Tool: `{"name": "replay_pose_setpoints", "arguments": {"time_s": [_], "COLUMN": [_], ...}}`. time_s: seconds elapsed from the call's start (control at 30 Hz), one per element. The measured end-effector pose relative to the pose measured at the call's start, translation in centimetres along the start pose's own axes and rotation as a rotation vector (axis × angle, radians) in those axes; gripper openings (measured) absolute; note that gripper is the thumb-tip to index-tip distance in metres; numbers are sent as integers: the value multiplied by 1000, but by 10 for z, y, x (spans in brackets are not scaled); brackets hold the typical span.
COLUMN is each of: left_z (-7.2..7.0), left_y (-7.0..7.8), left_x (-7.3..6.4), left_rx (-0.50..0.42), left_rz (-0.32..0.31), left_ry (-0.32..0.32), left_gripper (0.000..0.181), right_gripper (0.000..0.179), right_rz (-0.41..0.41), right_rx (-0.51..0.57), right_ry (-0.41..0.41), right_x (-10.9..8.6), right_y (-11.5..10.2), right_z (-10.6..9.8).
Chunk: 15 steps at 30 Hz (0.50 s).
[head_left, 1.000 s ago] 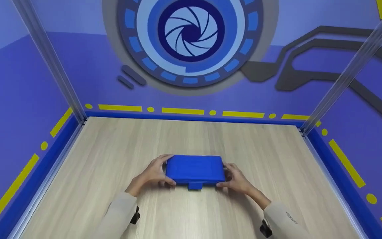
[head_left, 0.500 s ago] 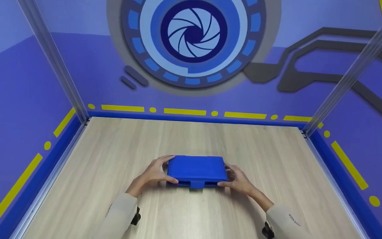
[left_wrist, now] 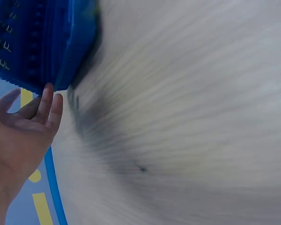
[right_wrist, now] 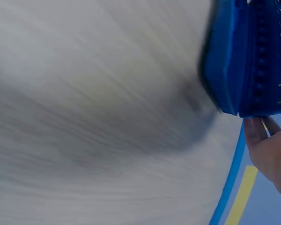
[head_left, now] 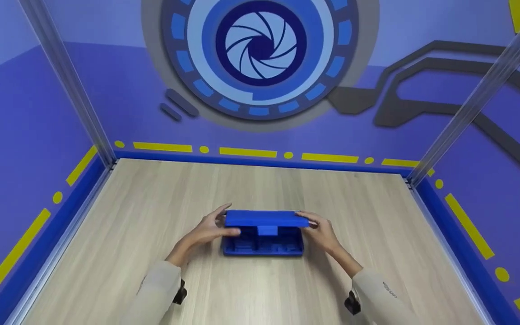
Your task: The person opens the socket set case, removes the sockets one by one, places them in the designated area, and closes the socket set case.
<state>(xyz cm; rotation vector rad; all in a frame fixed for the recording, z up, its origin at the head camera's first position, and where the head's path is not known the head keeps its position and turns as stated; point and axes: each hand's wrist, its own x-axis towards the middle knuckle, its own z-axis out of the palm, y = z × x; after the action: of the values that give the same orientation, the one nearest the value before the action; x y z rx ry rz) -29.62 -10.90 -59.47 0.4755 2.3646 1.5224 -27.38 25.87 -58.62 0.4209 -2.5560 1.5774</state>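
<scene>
A blue plastic case [head_left: 262, 249] with a front latch tab [head_left: 267, 230] lies mid-table, its lid [head_left: 264, 218] partly raised and its hinge side away from me. Dark blue compartments show inside. In both wrist views a row of small shiny pieces [left_wrist: 7, 45] shows within; I cannot tell their kind. My left hand [head_left: 208, 230] is at the lid's left end, thumb under the front edge, forefinger lifted clear; its other fingers lie fairly straight by the case in the left wrist view. At the right end my right hand [head_left: 322, 232] holds the lid's corner, fingers on top.
The wooden tabletop [head_left: 174, 189] spreads around the case. Blue printed walls [head_left: 260, 135] with yellow dashes close off the back and both sides. Metal posts [head_left: 77, 99] rise at the back corners. Black wrist straps [head_left: 352, 303] sit on both sleeves.
The case was shut a second ago; the gap at its front has widened as the lid swung up and back. Both hands rose along with the lid, and the latch tab moved up.
</scene>
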Motion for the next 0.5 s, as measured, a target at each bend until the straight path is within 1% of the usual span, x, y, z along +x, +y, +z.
{"name": "replay_pose_setpoints", "arguments": {"time_s": [0.07, 0.17, 0.23, 0.33, 0.4, 0.5], "left_z": [4, 12, 16, 20, 22, 27], "left_y": [-1, -5, -7, -7, -5, -3], "left_x": [-1, -3, -6, -10, -12, -14], "left_rx": [57, 159, 199, 211, 202, 160], "left_rz": [9, 46, 62, 76, 84, 105], "left_ry": [-1, 1, 5, -4, -31, -68], "left_gripper": [116, 132, 140, 148, 151, 153], "right_gripper": [32, 26, 20, 17, 21, 30], "right_rz": [28, 83, 111, 148, 188, 259], "right_rx": [-16, -49, -67, -67, -65, -82], "right_ry": [34, 107, 155, 216, 245, 288], "right_x": [4, 8, 12, 18, 22, 25], "right_y": [-3, -6, -7, -8, -9, -12], "right_z": [-1, -1, 0, 2, 4, 6]}}
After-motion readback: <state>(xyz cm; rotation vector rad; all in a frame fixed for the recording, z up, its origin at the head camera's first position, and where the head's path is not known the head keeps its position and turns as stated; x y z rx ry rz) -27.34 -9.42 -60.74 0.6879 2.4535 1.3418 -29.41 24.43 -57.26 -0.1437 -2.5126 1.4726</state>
